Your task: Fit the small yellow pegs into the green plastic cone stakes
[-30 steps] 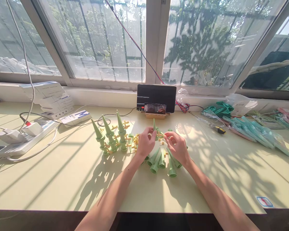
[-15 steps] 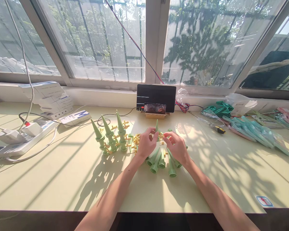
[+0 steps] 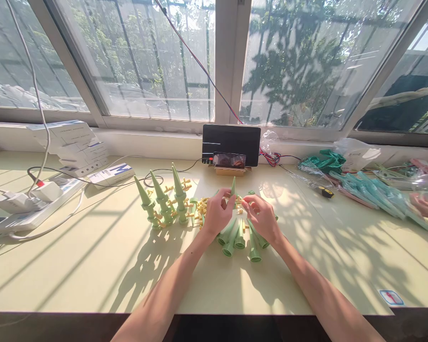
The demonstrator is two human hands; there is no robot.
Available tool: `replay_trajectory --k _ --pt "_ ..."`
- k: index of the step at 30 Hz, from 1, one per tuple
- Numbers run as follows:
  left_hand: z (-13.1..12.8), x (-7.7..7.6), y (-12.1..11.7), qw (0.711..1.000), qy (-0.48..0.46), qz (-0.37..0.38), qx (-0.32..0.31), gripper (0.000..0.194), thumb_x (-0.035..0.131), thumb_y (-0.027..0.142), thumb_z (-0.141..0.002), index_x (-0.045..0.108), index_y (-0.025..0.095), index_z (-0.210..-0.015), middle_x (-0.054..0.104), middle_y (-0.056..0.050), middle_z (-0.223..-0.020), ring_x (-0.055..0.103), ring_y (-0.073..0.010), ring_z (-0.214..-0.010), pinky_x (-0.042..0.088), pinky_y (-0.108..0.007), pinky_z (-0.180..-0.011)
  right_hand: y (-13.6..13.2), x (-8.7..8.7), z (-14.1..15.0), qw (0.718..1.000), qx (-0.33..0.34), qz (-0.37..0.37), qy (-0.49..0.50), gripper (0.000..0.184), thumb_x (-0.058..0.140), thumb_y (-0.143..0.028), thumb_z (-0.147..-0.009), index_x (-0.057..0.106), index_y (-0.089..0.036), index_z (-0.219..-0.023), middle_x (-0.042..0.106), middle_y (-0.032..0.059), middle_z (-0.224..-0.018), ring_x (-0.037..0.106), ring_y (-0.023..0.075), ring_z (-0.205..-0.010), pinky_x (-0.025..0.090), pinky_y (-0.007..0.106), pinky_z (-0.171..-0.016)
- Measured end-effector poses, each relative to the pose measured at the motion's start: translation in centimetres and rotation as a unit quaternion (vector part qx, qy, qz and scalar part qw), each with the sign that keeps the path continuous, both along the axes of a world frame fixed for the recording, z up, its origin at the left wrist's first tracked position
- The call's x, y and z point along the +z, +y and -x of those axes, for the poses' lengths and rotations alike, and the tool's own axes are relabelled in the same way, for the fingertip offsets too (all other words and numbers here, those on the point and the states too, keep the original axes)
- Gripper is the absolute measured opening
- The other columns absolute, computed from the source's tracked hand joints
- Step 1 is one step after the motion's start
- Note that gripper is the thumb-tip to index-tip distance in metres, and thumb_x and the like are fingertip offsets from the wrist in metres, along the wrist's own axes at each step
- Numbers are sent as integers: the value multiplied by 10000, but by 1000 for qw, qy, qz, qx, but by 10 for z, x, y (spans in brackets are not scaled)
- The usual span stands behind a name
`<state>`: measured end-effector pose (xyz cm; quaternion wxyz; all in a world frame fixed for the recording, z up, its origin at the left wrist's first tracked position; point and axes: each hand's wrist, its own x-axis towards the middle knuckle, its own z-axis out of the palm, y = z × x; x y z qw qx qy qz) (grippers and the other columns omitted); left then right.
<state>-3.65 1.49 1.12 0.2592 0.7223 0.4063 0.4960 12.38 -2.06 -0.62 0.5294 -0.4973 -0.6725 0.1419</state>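
Note:
My left hand point(image 3: 218, 209) is closed around a green plastic watering spike point(image 3: 233, 184), which points tip up between thumb and fingers. Close beside it, my right hand point(image 3: 259, 213) pinches at a small yellow piece by the spike; the fingers partly cover it. Several loose green cones point(image 3: 228, 248) lie below my hands, their open threaded ends toward me. A heap of small yellow valve pieces point(image 3: 201, 207) sits left of my left hand, partly hidden by it. Further left, three assembled spikes point(image 3: 180, 194) stand upright with yellow valves attached.
A dark tablet point(image 3: 231, 137) with a phone before it stands at the back. White boxes point(image 3: 78, 147) and a power strip point(image 3: 39, 209) are at left. Teal bagged parts point(image 3: 381, 194) and a yellow-black cutter point(image 3: 326, 192) lie right. Another person's hand point(image 3: 426, 206) is at the right edge.
The spike in my left hand has shifted very slightly right; both hands keep nearly the same place. The other person's hand has come further in from the right, with clear plastic.

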Motion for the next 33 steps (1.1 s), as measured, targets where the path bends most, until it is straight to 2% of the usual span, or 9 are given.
replay_trajectory --k 12,24,33 --pt "0 -3 4 994 -70 76 -25 261 591 459 -912 611 200 -942 695 -39 -817 526 -97 -471 333 -248 -439 -2 3 1 1000 -5 12 23 220 552 -402 -972 683 -225 -970 702 49 -928 637 139 -636 525 248 -564" --pt "-1 -3 2 999 -17 27 -3 209 559 415 -928 597 210 -933 684 -4 -763 383 -68 -405 328 -256 -465 -1 1 0 1000 2 4 -3 305 518 -468 -988 651 -206 -906 685 54 -863 591 128 -596 495 246 -544" --pt "-2 -3 0 1000 1 -8 -3 166 550 374 -934 592 213 -926 676 7 -759 360 -67 -408 347 -254 -488 -2 2 -1 1000 -3 22 -11 401 468 -520 -1002 639 -200 -831 645 33 -720 570 141 -564 475 249 -531"
